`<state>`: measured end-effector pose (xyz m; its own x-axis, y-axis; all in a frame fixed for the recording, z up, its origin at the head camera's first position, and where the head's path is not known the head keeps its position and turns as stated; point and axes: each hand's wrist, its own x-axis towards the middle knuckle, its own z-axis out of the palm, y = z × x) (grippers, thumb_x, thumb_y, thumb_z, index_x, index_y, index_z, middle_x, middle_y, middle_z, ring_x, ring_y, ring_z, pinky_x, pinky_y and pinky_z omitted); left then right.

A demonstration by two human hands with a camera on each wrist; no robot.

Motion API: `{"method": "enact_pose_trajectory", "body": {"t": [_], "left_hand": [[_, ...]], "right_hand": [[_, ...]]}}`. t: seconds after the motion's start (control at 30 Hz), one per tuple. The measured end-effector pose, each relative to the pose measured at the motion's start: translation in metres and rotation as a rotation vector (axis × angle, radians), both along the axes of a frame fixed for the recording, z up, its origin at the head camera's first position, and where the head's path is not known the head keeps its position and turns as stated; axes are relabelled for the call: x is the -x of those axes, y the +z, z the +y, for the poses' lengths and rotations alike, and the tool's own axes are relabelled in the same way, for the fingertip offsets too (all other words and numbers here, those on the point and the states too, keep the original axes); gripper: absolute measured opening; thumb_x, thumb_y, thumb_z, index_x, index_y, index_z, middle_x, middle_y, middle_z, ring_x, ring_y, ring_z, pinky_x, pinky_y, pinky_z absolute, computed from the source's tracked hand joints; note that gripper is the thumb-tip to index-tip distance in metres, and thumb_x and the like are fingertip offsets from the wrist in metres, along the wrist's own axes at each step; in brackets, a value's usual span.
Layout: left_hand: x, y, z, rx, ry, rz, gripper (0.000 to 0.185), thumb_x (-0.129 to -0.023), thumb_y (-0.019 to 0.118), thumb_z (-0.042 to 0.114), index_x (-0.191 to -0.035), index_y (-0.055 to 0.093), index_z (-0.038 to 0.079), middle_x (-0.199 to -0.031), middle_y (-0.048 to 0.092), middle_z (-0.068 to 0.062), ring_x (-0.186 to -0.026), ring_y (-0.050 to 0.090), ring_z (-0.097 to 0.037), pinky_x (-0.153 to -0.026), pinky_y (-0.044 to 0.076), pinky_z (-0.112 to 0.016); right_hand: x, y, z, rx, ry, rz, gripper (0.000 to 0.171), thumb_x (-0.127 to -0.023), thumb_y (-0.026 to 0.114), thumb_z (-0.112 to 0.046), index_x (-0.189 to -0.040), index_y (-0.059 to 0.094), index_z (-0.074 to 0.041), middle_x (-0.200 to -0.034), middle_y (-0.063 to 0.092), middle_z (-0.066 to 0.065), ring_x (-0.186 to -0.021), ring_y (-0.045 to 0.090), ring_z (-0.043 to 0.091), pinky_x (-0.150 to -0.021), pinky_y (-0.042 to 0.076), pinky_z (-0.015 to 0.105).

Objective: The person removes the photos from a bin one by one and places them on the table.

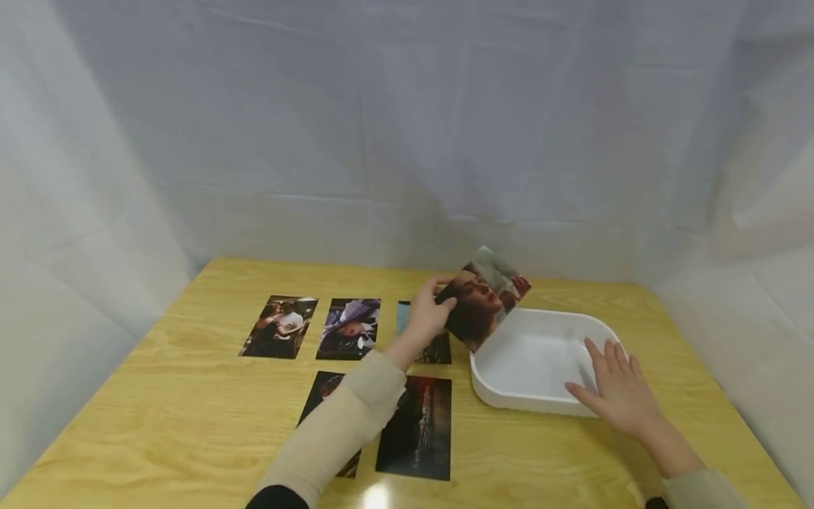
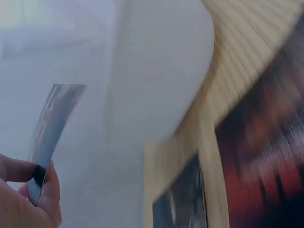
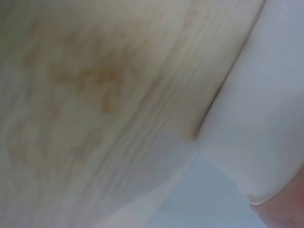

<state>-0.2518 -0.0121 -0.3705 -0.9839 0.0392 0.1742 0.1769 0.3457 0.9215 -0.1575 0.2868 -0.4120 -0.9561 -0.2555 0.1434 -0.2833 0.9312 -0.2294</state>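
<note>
Left hand: the left hand pinches a portrait photo by its left edge, thumb over the front and fingers behind; the left wrist view shows the same pinch edge-on, blurred.
Portrait photo: held off the table, tilted, its lower right edge over the far left corner of the white tray.
Right hand: the right hand lies with fingers straight and spread on the tray's near right rim, holding nothing.
White tray: sits on the wooden table, right of centre; its inside is bare and white.
Photos on table: five lie flat left of the tray; a group photo, a photo with a pale fan shape, a photo partly behind the left hand, a dark red photo and one under the left sleeve.
Edges: the dark red photo lies near the tray's left wall, not touching.
Open room: bare wood shows along the near edge, the left side and right of the tray.
Surround: white cloth closes in the back and both sides.
</note>
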Motion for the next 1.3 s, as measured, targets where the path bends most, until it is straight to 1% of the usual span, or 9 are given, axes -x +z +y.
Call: {"method": "enact_pose_trajectory", "body": {"t": [0.23, 0.3, 0.43, 0.53, 0.6, 0.77, 0.97, 1.2, 1.3], "left_hand": [[-0.021, 0.013, -0.101, -0.257, 0.06, -0.271, 0.04, -0.09, 0.046, 0.002, -0.129, 0.04, 0.0, -0.122, 0.042, -0.021, -0.105, 0.048, -0.036, -0.075, 0.047, -0.042], [-0.032, 0.014, -0.132, -0.26, 0.074, -0.301, 0.041, -0.091, 0.044, 0.003, -0.131, 0.037, -0.003, -0.124, 0.04, -0.021, -0.106, 0.048, -0.034, -0.076, 0.047, -0.04], [-0.058, 0.016, -0.195, -0.23, 0.109, -0.301, 0.045, -0.091, 0.045, 0.005, -0.131, 0.031, -0.009, -0.11, 0.046, -0.015, -0.087, 0.055, -0.018, -0.065, 0.049, -0.027], [-0.077, 0.012, -0.236, -0.253, 0.095, -0.322, 0.049, -0.091, 0.045, 0.006, -0.131, 0.024, -0.012, -0.099, 0.047, -0.006, -0.076, 0.054, -0.006, -0.061, 0.047, -0.023], [-0.088, 0.006, -0.258, -0.24, 0.07, -0.366, 0.053, -0.092, 0.045, 0.009, -0.132, 0.019, -0.013, -0.102, 0.046, -0.008, -0.074, 0.054, -0.004, -0.062, 0.047, -0.024], [-0.111, -0.009, -0.293, -0.095, 0.036, -0.474, 0.051, -0.091, 0.047, 0.008, -0.128, 0.022, -0.016, -0.108, 0.043, -0.015, -0.074, 0.05, -0.008, -0.061, 0.047, -0.029], [-0.126, -0.022, -0.311, 0.065, 0.038, -0.563, 0.032, -0.084, 0.053, 0.001, -0.108, 0.04, -0.015, -0.085, 0.05, -0.005, -0.069, 0.051, -0.012, -0.057, 0.047, -0.029], [-0.125, -0.029, -0.309, 0.555, 0.057, -0.389, 0.023, -0.074, 0.066, 0.008, -0.081, 0.051, -0.008, -0.072, 0.051, -0.005, -0.064, 0.046, -0.017, -0.056, 0.039, -0.03], [-0.127, -0.031, -0.307, 0.694, 0.062, -0.357, 0.025, -0.071, 0.069, 0.014, -0.071, 0.05, -0.002, -0.064, 0.047, -0.002, -0.059, 0.042, -0.016, -0.052, 0.036, -0.03]], "right_hand": [[0.003, -0.002, 0.001, 0.004, 0.004, 0.007, 0.08, -0.085, 0.047, -0.049, -0.135, 0.02, 0.008, -0.13, 0.012, 0.044, -0.121, 0.009, 0.054, -0.097, -0.002, 0.058], [0.004, -0.002, 0.001, 0.004, 0.005, 0.003, 0.08, -0.086, 0.047, -0.049, -0.135, 0.02, 0.007, -0.13, 0.011, 0.044, -0.121, 0.008, 0.054, -0.097, -0.003, 0.058], [0.008, -0.001, 0.002, 0.004, 0.012, 0.01, 0.08, -0.086, 0.047, -0.049, -0.136, 0.019, 0.008, -0.13, 0.011, 0.044, -0.12, 0.008, 0.055, -0.096, -0.001, 0.06], [0.008, 0.0, 0.006, 0.004, 0.009, 0.011, 0.08, -0.086, 0.047, -0.048, -0.135, 0.02, 0.008, -0.13, 0.011, 0.045, -0.12, 0.008, 0.056, -0.095, 0.0, 0.061], [0.008, 0.0, 0.009, 0.004, 0.006, 0.004, 0.079, -0.086, 0.046, -0.048, -0.136, 0.019, 0.008, -0.13, 0.01, 0.045, -0.12, 0.007, 0.056, -0.095, -0.002, 0.061], [0.006, 0.0, 0.013, 0.002, -0.006, -0.011, 0.079, -0.087, 0.045, -0.048, -0.136, 0.017, 0.007, -0.13, 0.008, 0.045, -0.12, 0.005, 0.056, -0.095, -0.005, 0.06], [0.003, -0.001, 0.015, 0.004, -0.014, -0.025, 0.079, -0.087, 0.046, -0.048, -0.137, 0.017, 0.006, -0.13, 0.008, 0.045, -0.12, 0.006, 0.056, -0.094, 0.0, 0.062], [0.003, -0.003, 0.015, 0.003, -0.02, -0.022, 0.08, -0.087, 0.045, -0.048, -0.138, 0.015, 0.006, -0.131, 0.006, 0.044, -0.121, 0.004, 0.055, -0.095, -0.003, 0.06], [0.004, -0.003, 0.014, 0.006, -0.012, -0.02, 0.08, -0.087, 0.045, -0.048, -0.138, 0.014, 0.004, -0.132, 0.006, 0.043, -0.121, 0.003, 0.054, -0.096, -0.005, 0.059]]}}
